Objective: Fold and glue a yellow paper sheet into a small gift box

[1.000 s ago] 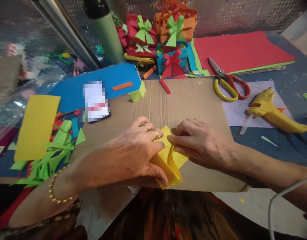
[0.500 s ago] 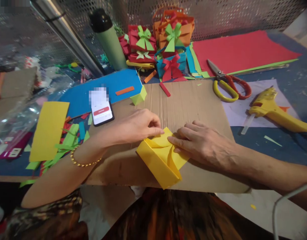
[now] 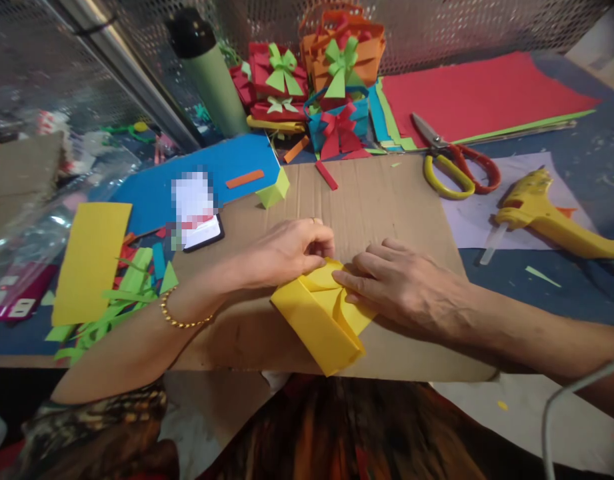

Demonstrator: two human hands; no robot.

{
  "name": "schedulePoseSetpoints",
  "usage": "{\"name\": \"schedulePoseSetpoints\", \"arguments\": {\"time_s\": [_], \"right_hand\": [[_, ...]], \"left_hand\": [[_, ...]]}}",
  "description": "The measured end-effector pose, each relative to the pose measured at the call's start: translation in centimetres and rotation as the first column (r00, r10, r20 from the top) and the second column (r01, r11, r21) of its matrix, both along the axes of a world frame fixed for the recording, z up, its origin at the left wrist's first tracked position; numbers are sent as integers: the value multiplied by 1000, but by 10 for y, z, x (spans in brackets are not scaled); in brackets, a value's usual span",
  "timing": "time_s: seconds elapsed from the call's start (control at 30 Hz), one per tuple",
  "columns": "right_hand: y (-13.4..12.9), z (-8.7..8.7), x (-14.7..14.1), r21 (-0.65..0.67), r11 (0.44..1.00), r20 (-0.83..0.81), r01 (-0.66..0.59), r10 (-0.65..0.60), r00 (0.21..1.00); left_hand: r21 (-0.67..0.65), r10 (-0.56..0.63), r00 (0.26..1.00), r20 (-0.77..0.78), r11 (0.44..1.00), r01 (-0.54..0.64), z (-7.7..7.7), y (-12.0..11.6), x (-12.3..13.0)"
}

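Note:
A partly folded piece of yellow paper (image 3: 311, 317) lies at the front of a cardboard sheet (image 3: 377, 193), its near side standing up as a flap. At its far corner my left hand (image 3: 291, 250) is closed, thumb and fingers pinching the edge. My right hand (image 3: 404, 280) grips the paper from the right, thumb and forefinger on the inner folds and the other fingers curled over it. The palm side of that hand is hidden. A small light-green folded paper piece (image 3: 273, 189) and a red strip (image 3: 327, 175) lie beyond my hands.
Scissors (image 3: 449, 160) and a yellow glue gun (image 3: 541, 213) lie at the right, near stacked red paper (image 3: 487, 97). Small paper bags with bows (image 3: 341, 63) and a green bottle (image 3: 209, 83) stand behind. A phone (image 3: 201, 233), yellow card (image 3: 91, 260) and green scraps (image 3: 131, 280) lie left.
My left hand has shifted slightly right along the paper's far edge, its fingers curling closer over the corner. My right hand and the paper stay almost in place. The view has moved a little.

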State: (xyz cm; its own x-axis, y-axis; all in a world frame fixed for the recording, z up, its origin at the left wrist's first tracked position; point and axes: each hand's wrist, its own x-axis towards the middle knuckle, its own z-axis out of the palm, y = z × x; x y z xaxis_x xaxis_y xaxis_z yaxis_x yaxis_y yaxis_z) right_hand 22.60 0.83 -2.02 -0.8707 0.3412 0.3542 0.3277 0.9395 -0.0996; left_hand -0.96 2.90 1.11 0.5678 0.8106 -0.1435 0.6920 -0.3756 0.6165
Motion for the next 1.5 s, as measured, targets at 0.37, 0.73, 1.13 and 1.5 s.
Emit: {"name": "schedulePoseSetpoints", "arguments": {"time_s": [0.37,0.73,1.13,1.5], "right_hand": [[0,2,0,6,1000,-16,-25,25,1000],[0,2,0,6,1000,-5,-17,17,1000],[0,3,0,-10,1000,21,-18,18,1000],[0,4,0,9,1000,19,-10,9,1000]], "left_hand": [[63,-16,999,-30,998,18,12,-7,4],[113,-103,993,-52,988,109,14,-7,4],[15,-115,990,-75,993,117,15,-3,0],[103,-200,975,-100,972,210,12,-4,-1]]}}
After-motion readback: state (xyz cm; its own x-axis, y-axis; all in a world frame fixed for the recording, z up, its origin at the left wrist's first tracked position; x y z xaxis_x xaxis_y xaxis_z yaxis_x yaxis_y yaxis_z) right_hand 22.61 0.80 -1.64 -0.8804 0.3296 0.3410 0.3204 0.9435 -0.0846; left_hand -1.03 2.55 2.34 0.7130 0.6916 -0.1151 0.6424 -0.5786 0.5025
